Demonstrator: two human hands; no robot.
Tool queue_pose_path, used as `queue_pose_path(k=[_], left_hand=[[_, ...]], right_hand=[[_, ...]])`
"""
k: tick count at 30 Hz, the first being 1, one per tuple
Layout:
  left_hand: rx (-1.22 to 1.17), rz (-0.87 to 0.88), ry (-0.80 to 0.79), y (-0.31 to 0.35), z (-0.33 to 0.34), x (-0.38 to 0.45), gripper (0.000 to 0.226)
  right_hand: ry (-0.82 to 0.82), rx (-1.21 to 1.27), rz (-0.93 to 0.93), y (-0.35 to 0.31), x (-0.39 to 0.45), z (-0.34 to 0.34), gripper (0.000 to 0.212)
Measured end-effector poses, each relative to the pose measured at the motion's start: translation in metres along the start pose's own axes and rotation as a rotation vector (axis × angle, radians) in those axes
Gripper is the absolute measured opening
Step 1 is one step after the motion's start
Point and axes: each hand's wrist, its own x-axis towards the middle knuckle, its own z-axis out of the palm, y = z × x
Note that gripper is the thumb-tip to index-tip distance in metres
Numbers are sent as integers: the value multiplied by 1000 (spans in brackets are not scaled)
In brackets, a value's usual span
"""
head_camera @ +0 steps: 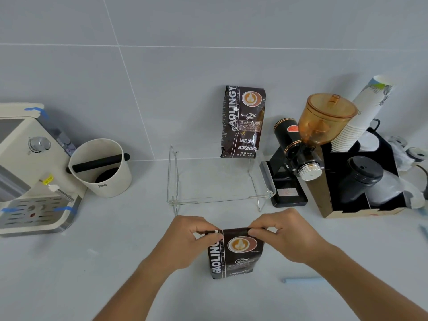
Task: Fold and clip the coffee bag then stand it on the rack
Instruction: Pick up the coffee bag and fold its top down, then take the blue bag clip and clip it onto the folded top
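A dark brown coffee bag (235,254) stands upright on the counter near me. My left hand (188,239) pinches the left end of its top edge and my right hand (281,235) pinches the right end; the top looks folded over. Behind it sits a clear acrylic rack (217,200). A second, identical coffee bag (242,122) stands at the back right of that rack, leaning on the wall. A pale blue clip bar (303,280) lies on the counter to the right of the held bag.
An espresso machine (27,172) and a white knock box (102,167) stand at the left. At the right are a black grinder (298,156) with an amber hopper, a stack of paper cups (361,117) and a cardboard box (361,195) holding black lids.
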Motion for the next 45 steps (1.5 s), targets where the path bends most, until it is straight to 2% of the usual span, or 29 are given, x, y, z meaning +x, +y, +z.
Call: queue_pose_path(k=[4,7,10,13,15,18,21,24,27,31,36,42,45], left_hand=[[-59,-1,45,-6,6,-2,21],[-62,34,32,-8,10,-4,22],[-48,57,54,-11,12,-7,23],[-58,51,96,-15,14,-12,28],[-60,34,114,-16,14,-14,22],[-42,43,127,-13,18,-16,25],[-48,56,142,-10,18,-18,28],[-45,46,144,-9,20,-20,29],[-32,38,159,-8,22,-21,33],[-18,48,183,-6,25,-20,36],[-21,36,208,-6,27,-19,40],[-166,-50,213,-7,30,-20,46],[-234,-90,219,-9,33,-20,46]], right_hand=[[-16,6,-20,7,-6,-7,15],[80,89,76,11,-10,-6,10],[79,141,150,14,-15,-7,10],[217,155,316,36,-25,-18,9],[267,4,441,63,-37,-25,11],[253,-188,665,108,-63,-27,16],[209,-205,858,143,-95,-20,19],[150,-210,962,162,-120,-7,22],[120,-217,1000,167,-132,4,18],[156,-212,1067,165,-134,9,7],[170,-199,1069,160,-133,10,14],[236,-51,970,141,-137,-1,23],[357,115,939,120,-135,-14,21]])
